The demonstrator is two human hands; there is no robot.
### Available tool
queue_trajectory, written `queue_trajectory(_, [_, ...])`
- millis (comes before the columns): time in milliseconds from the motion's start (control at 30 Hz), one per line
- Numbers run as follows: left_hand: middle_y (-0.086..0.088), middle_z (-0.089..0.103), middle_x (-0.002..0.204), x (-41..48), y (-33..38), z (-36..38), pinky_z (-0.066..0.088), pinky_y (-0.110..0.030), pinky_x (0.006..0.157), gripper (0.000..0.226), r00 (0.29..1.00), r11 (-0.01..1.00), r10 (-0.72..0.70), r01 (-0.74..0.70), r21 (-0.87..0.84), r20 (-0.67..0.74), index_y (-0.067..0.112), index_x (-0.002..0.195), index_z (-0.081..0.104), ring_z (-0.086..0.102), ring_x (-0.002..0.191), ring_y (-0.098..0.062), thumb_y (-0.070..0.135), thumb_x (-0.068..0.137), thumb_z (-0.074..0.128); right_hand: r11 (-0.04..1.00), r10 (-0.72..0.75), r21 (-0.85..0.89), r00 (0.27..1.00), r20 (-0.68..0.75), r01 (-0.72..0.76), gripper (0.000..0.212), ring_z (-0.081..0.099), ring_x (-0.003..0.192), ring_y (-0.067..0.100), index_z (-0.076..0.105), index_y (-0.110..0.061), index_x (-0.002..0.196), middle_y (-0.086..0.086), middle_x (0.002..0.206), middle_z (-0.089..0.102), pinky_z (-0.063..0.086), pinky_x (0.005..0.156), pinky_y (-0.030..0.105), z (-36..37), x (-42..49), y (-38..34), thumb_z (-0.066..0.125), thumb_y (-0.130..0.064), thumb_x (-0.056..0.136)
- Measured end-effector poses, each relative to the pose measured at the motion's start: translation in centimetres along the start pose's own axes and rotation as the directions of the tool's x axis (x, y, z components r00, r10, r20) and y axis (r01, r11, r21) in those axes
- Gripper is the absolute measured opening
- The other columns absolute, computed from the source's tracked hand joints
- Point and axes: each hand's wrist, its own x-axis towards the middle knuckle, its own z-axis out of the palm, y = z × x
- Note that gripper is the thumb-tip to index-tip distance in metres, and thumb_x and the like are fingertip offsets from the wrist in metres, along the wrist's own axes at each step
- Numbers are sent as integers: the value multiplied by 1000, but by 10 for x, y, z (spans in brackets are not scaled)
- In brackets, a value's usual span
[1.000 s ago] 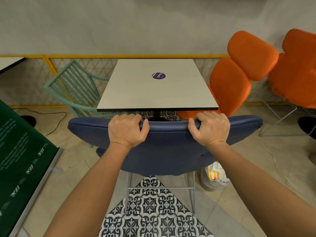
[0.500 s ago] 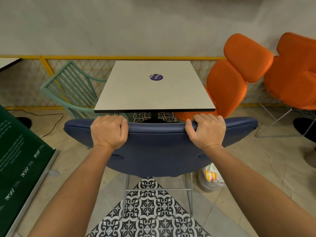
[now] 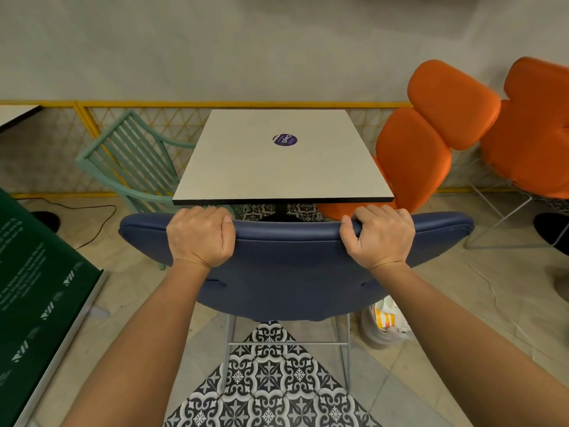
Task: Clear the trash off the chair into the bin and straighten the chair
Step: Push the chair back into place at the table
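Observation:
A dark blue padded chair stands in front of me with its back facing me, its seat tucked toward a square pale table. My left hand grips the top edge of the backrest left of centre. My right hand grips the same edge right of centre. On the floor by the chair's right rear leg sits a whitish bag or bin holding crumpled white and yellow-striped trash. The chair's seat is hidden behind its back.
A mint green slatted chair stands left of the table. Orange padded chairs stand at the right. A dark green sign board leans at the left. A black cable runs on the floor. A yellow-framed lattice fence backs the table.
My left hand has slid left along the top of the backrest. The blue chair has shifted slightly toward the table.

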Motion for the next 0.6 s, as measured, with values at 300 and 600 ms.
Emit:
queue_trajectory(300, [-2, 62, 55, -6, 10, -9, 39, -31, 54, 39, 997, 997, -76, 76, 10, 25, 13, 61, 65, 57, 51, -26, 23, 84, 35, 1000, -9, 24, 1000, 29, 9, 51, 56, 58, 20, 63, -16, 61, 1, 60, 64, 40, 60, 31, -7, -3, -1, 33, -48, 87])
queue_trajectory(600, [-7, 60, 51, -2, 21, -14, 39, -32, 57, 42, 977, 982, -188, 186, 27, 100, 9, 55, 61, 52, 48, -28, 23, 82, 32, 996, -72, 55, 997, 10, 71, 51, 55, 54, 20, 64, -15, 59, 1, 56, 62, 42, 56, 28, -6, 0, 5, 35, -46, 87])
